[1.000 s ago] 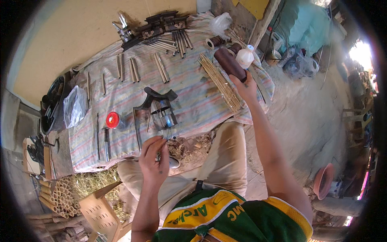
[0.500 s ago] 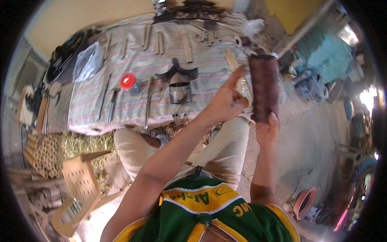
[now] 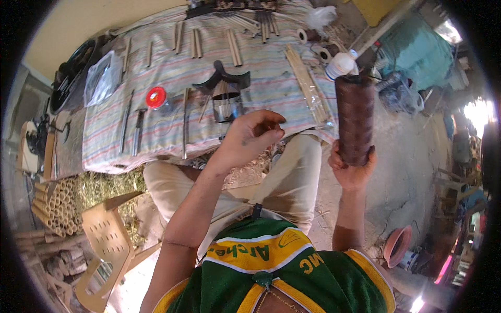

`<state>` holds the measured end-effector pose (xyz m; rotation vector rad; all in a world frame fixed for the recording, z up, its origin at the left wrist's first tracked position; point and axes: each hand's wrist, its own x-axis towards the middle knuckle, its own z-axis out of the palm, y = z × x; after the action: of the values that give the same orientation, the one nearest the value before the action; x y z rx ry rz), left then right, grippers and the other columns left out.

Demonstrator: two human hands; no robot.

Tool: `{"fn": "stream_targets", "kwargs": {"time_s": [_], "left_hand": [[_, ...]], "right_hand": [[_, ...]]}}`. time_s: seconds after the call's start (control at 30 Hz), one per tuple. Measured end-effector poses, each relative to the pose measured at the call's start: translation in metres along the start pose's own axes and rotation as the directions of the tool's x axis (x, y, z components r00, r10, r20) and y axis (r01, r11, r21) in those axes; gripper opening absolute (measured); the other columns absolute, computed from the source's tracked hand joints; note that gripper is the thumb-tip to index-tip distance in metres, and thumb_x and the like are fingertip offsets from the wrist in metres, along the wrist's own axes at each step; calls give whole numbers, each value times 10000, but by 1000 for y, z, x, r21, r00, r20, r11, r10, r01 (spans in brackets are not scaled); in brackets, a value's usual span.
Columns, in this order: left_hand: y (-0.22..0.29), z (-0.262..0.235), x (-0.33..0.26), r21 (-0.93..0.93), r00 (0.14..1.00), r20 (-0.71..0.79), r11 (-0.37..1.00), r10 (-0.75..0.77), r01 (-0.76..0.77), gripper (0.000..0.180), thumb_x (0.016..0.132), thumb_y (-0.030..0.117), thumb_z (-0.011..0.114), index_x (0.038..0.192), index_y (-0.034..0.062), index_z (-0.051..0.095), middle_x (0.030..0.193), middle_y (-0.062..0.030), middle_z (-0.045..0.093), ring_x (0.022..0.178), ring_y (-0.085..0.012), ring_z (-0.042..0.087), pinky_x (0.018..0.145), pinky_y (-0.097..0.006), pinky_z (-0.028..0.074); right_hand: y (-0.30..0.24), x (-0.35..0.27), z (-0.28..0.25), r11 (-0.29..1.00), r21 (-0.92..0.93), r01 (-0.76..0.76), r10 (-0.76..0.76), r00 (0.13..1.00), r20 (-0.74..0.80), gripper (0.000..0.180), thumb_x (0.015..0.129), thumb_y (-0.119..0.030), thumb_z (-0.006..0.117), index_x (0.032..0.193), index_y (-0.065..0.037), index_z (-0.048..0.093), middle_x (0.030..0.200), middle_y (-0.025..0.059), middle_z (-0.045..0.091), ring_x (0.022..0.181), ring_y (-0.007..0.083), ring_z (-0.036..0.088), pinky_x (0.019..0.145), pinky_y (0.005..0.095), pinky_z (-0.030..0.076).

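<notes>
A large spool of dark brown thread (image 3: pixel 355 120) is held upright at the right of the table, gripped around its lower end by my right hand (image 3: pixel 350 169). My left hand (image 3: pixel 253 136) hovers over the table's front edge, apart from the spool, its fingers curled and thumb drawn toward them. Whatever thin thing they may pinch is too small to make out. Just beyond that hand stands a dark curved-top holder with a metal can (image 3: pixel 225 107). Between the hands, on the table, lies a bundle of pale flat strips in clear plastic (image 3: pixel 308 86).
Pale strips (image 3: pixel 234 48) lie spaced along the striped tablecloth (image 3: pixel 172 70). Slim metal tools (image 3: pixel 138 133) and a red-lidded jar (image 3: pixel 156 97) sit at left. A white bottle (image 3: pixel 342 65) and small spools (image 3: pixel 329 52) stand behind the brown spool. A wooden chair (image 3: pixel 107 240) is lower left.
My left hand has drawn away from the spool toward the left and closer to my body. The spool, still in my right hand, has shifted slightly right. The plastic-wrapped strips now show fully.
</notes>
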<state>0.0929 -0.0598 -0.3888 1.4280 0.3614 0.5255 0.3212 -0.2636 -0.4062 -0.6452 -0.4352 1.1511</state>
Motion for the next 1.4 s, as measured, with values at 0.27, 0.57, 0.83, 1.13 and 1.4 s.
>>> {"fn": "stream_targets", "kwargs": {"time_s": [0.27,0.57,0.83,1.13,1.4], "left_hand": [[-17,36,28,52,959,42,958,279,-281,648,842,-28,660,1443,84,443,1351,-101,507,979,-171,607,746,-272,522],[-11,46,53,96,900,391,964,192,-247,252,912,137,694,1136,30,652,991,-77,691,947,-134,643,837,-293,523],[21,22,25,332,909,98,848,405,-413,197,925,145,671,1099,58,700,1140,-101,647,943,-199,641,823,-345,512],[39,8,-7,460,886,461,840,52,-288,181,838,182,758,940,40,712,918,-129,688,877,-336,653,776,-431,505],[143,-114,-115,422,876,247,768,414,-481,249,768,209,804,804,-16,703,720,-107,667,615,-270,616,588,-361,466]], "right_hand": [[27,-12,21,996,38,-82,81,996,26,977,729,-758,570,1330,5,473,975,150,615,587,192,499,531,294,352],[20,-37,1,954,-59,-295,301,944,135,1053,592,-567,814,1279,157,482,1134,254,640,954,339,698,831,491,593],[-18,-47,-10,880,-302,-366,392,919,27,947,588,-492,800,1230,147,524,1197,252,630,1074,332,659,979,419,511],[-49,-50,-5,752,-550,-364,522,838,159,867,573,-456,810,1170,131,581,1104,206,662,1003,280,660,906,355,503],[-71,-59,-58,769,-618,-164,114,986,-120,857,664,-538,769,1236,61,550,1077,144,671,933,225,668,744,334,537]]}}
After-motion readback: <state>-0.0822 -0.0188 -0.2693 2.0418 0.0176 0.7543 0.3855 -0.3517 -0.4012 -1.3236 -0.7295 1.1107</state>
